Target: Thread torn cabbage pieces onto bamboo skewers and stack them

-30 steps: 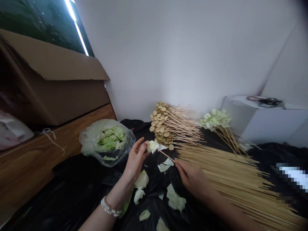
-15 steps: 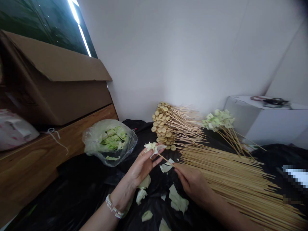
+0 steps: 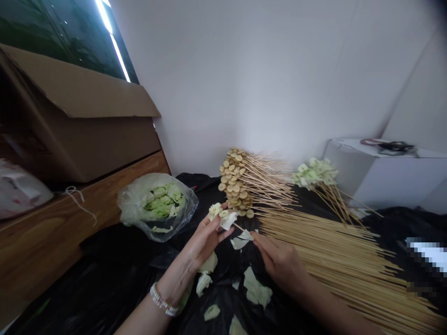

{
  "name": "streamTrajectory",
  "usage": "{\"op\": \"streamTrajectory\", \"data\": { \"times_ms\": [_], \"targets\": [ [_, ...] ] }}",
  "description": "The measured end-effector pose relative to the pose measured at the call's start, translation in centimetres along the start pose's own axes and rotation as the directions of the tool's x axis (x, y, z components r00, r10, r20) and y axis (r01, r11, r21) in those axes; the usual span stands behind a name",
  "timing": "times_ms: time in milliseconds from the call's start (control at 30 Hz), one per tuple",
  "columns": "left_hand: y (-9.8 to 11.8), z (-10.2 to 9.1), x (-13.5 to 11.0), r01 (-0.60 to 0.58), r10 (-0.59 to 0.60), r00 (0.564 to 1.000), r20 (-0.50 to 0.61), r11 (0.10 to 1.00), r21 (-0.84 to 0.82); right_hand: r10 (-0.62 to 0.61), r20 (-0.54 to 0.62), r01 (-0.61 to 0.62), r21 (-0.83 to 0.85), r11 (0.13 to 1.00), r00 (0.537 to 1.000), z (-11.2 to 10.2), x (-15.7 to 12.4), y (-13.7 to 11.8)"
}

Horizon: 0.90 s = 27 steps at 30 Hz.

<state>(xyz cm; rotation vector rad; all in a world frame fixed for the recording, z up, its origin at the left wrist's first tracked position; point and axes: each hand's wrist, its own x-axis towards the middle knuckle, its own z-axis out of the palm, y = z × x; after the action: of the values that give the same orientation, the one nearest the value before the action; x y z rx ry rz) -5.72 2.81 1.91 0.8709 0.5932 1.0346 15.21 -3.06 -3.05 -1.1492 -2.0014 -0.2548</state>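
Observation:
My left hand [image 3: 206, 237] pinches a small folded wad of pale cabbage pieces [image 3: 220, 214] at its fingertips. My right hand [image 3: 279, 260] grips a thin bamboo skewer [image 3: 240, 229] whose tip runs into that wad. Both hands hover over a black plastic sheet [image 3: 115, 284]. Loose cabbage leaf pieces [image 3: 256, 291] lie on the sheet below and between my hands.
A clear bag of cabbage [image 3: 157, 204] sits at the left. Behind stand stacked skewers with round brown slices [image 3: 235, 184], a bundle of cabbage skewers [image 3: 314, 174], and a wide pile of bare skewers [image 3: 349, 265]. A cardboard box [image 3: 80, 125] rests on a wooden ledge [image 3: 45, 237]; a white box [image 3: 384, 177] is at right.
The left hand turned and regripped the cabbage wad, moving slightly down and right. The right hand slid toward it, pushing the skewer further into the cabbage.

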Motion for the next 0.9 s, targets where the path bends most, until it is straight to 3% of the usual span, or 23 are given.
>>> {"op": "streamTrajectory", "data": {
  "times_ms": [367, 567, 833, 900],
  "targets": [
    [-0.9, -0.2, 0.3, 0.041, -0.040, 0.998, -0.045, 0.999, 0.021, -0.014, -0.018, 0.013, -0.046, 0.999, 1.000, -0.1, -0.1, 0.4],
    [-0.8, 0.0, 0.2, 0.066, -0.063, 0.997, -0.047, 0.995, 0.076, 0.050, 0.065, -0.053, 0.046, 0.998, 0.997, 0.2, 0.0, 0.0],
    [0.5, -0.2, 0.9, -0.048, 0.034, 0.964, -0.264, 0.998, -0.048, 0.079, 0.064, -0.079, -0.003, 0.997, 0.995, -0.3, 0.4, 1.0],
    [0.7, -0.3, 0.9, -0.072, 0.053, 0.960, -0.274, 0.996, -0.060, 0.100, 0.039, -0.101, 0.025, 0.995, 0.994, -0.6, 0.6, 1.3]
  ]
}}
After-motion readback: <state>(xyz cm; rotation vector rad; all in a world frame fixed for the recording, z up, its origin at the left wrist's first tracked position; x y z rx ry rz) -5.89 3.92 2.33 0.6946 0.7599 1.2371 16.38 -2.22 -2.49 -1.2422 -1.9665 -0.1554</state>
